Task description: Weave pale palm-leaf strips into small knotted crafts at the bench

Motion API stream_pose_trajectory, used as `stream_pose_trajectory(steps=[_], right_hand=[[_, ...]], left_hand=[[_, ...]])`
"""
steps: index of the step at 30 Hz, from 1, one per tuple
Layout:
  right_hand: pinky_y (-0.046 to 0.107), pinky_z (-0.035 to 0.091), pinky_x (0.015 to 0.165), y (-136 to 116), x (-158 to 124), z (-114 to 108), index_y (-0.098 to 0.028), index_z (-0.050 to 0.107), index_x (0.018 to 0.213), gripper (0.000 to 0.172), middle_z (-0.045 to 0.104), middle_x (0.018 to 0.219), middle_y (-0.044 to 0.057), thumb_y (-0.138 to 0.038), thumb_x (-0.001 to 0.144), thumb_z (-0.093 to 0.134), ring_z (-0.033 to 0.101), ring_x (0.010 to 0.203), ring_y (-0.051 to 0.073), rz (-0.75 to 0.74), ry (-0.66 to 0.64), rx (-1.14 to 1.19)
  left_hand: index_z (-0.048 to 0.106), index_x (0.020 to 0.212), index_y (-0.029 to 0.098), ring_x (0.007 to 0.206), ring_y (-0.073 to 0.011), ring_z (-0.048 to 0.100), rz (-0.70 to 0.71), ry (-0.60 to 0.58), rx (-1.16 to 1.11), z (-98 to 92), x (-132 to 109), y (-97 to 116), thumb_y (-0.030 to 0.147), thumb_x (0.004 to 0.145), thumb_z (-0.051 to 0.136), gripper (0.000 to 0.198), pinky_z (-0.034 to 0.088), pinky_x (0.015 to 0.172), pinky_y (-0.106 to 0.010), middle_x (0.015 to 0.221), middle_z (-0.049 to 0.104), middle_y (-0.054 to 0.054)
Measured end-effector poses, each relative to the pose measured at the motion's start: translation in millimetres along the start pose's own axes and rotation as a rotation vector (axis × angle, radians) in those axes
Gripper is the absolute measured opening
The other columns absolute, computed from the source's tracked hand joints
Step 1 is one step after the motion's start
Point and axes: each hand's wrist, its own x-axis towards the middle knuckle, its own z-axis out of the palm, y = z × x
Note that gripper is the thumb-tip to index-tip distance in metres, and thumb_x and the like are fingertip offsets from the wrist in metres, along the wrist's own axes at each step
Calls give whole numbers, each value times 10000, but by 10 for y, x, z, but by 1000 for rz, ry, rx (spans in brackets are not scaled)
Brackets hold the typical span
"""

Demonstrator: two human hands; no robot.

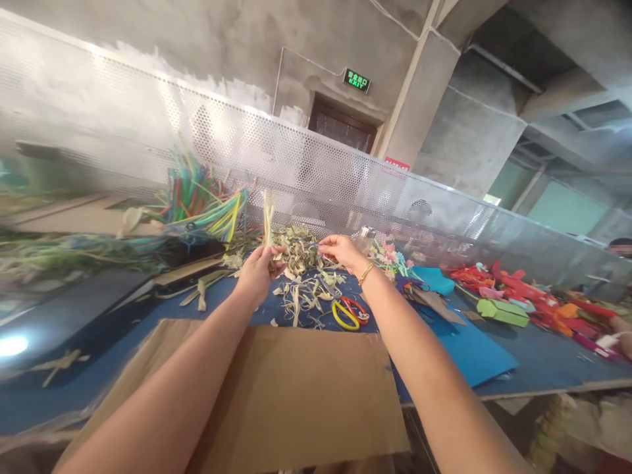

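Note:
My left hand is closed around a bundle of thin pale-yellow strips that stands upright above the fist. Level with it, my right hand has thumb and fingertips pinched together. Whatever is between those fingertips is too small to make out. Between and behind both hands lies a heap of curled olive-green strips. Loose pale scraps are scattered below it on the blue table. Scissors with one yellow and one red handle loop lie below my right hand.
Cardboard lies under my forearms at the table's near edge. Coloured stems stand at the left. Blue sheets, a green box shape and red pieces lie rightward, near another person's hand. A perforated metal screen closes the back.

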Motion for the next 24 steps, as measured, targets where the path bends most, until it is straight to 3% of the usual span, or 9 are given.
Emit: stream_pose_trajectory(steps=[4,6,9,15,21,24], right_hand=[[319,451,842,156,108,35,-257,746,766,110,733,863,21,-215,665,741,657,881,195,56,-12,-741],[379,397,925,219,189,107,-294,754,771,106,734,921,23,-257,676,727,639,966,229,65,7,-968],[401,352,972,310,316,295,-326,747,850,138,729,970,10,-309,764,640,626,987,208,40,-6,-1011],[411,309,1009,527,479,584,-309,744,871,196,710,1027,40,-203,747,636,563,1091,224,38,-37,-1043],[374,370,926,640,489,557,-280,738,879,199,694,1053,66,-203,774,588,573,1063,230,76,-28,-1057],[398,362,922,591,467,462,-255,724,960,252,676,1091,102,-199,819,524,564,1071,238,108,76,-1076]], left_hand=[[487,720,175,460,-40,421,-8,165,68,-37,27,-36,252,843,494,145,504,571,-214,748,611,-17],[489,715,177,453,-42,406,-23,201,75,-45,39,-40,242,839,489,140,495,553,-205,709,584,-3],[494,712,180,458,-46,401,-27,224,82,-44,50,-29,236,817,509,121,487,543,-200,703,567,3],[491,721,180,455,-50,387,-35,271,89,-12,48,7,216,831,473,118,471,531,-196,703,554,5],[486,711,181,447,-56,403,-43,261,71,23,34,28,213,840,457,137,457,513,-192,672,544,7],[490,705,182,443,-56,402,-39,290,61,25,39,17,209,837,459,138,460,509,-196,671,545,7]])
